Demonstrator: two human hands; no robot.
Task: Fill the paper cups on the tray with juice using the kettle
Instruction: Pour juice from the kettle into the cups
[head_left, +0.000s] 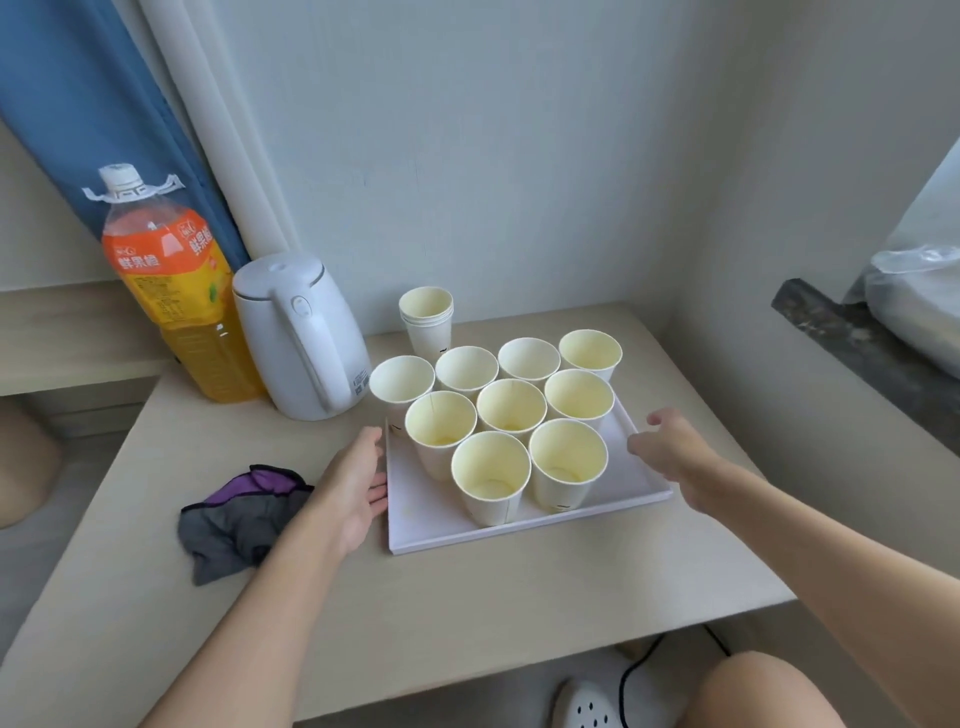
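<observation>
While nine paper cups stand crowded on the white tray (a few with a yellow trace inside), the left hand lies open, fingers straight, at the tray's left edge, and the right hand hangs relaxed, holding nothing, near its right edge. The white kettle stands just far-left of the tray, beside the juice bottle.

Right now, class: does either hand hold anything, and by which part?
Nothing is held. The left hand is open beside the left edge of the tray; the right hand is open near its right edge.
</observation>
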